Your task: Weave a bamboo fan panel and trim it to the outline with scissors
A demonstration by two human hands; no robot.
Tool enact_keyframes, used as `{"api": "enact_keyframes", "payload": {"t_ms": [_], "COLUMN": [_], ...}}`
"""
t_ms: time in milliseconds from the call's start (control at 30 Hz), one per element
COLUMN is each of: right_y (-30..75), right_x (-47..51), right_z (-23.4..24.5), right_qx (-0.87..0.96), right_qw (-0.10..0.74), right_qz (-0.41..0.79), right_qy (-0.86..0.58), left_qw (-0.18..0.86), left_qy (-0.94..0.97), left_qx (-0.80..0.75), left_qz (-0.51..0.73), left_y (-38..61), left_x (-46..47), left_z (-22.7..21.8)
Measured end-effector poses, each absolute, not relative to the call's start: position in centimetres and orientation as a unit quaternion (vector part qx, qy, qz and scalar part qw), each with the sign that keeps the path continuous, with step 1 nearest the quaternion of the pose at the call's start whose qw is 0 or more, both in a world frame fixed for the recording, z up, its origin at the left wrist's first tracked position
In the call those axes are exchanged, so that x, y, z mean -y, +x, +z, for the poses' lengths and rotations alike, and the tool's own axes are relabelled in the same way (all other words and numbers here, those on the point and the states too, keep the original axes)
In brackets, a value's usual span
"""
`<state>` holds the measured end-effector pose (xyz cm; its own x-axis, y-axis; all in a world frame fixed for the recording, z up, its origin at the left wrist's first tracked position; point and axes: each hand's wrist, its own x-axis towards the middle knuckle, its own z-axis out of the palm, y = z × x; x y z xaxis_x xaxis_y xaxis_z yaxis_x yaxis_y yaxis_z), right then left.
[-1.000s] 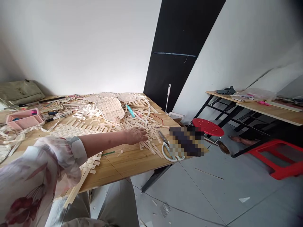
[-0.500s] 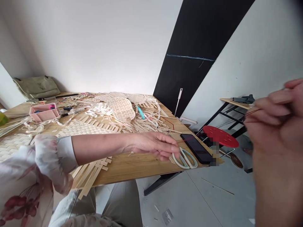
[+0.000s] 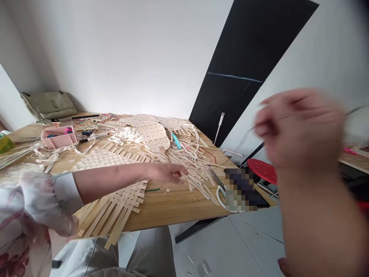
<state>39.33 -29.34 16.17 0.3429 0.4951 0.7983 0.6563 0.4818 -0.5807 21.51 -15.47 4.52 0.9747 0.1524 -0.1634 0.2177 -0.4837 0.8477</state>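
My left hand (image 3: pixel 167 173) pinches shut among loose bamboo strips (image 3: pixel 198 181), scissors (image 3: pixel 215 178) just beyond; my blurred right hand's (image 3: pixel 300 129) grip I cannot tell.

Right hand (image 3: pixel 300 129), raised near the lens at right: blurred throughout, so the set of its fingers, and whether a thin strand lies between them, cannot be told. Its forearm runs off the lower edge and hides part of the red round stool (image 3: pixel 261 169) and most of the wooden side table (image 3: pixel 356 159). Left hand (image 3: pixel 167 173): fingers sunk among pale wooden strips (image 3: pixel 198 179); what they pinch is too small to tell. A mosaic patch masks the dark flat object (image 3: pixel 259 199) and one loop of the white-handled scissors (image 3: pixel 219 188). The wooden worktop (image 3: pixel 173 204) is cut off at the left edge.
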Motion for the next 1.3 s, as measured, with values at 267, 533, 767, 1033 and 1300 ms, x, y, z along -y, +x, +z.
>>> {"api": "enact_keyframes", "payload": {"t_ms": [267, 533, 767, 1033, 1300], "right_y": [35.0, 35.3, 35.6, 33.6, 33.1], "right_x": [26.4, 25.7, 25.9, 20.3, 15.6], "right_z": [5.0, -1.5, -0.7, 1.1, -0.8], "right_qx": [0.697, 0.693, 0.689, 0.610, 0.547], "right_qw": [0.202, 0.084, 0.082, 0.062, -0.014], "right_qz": [0.103, 0.094, 0.073, 0.001, 0.009], "right_qy": [-0.680, -0.710, -0.716, -0.790, -0.837], "left_qw": [0.134, 0.065, 0.092, 0.103, 0.092], "left_qy": [0.978, 0.975, 0.936, 0.851, 0.743], "left_qx": [-0.116, -0.210, -0.339, -0.465, -0.570], "left_qz": [-0.106, -0.030, 0.016, 0.220, 0.339], "left_y": [16.3, 8.5, 0.7, -1.6, -4.3], "left_x": [14.3, 10.1, 6.1, 1.3, -1.1], "left_z": [5.6, 3.5, 1.1, -0.8, -2.9]}}
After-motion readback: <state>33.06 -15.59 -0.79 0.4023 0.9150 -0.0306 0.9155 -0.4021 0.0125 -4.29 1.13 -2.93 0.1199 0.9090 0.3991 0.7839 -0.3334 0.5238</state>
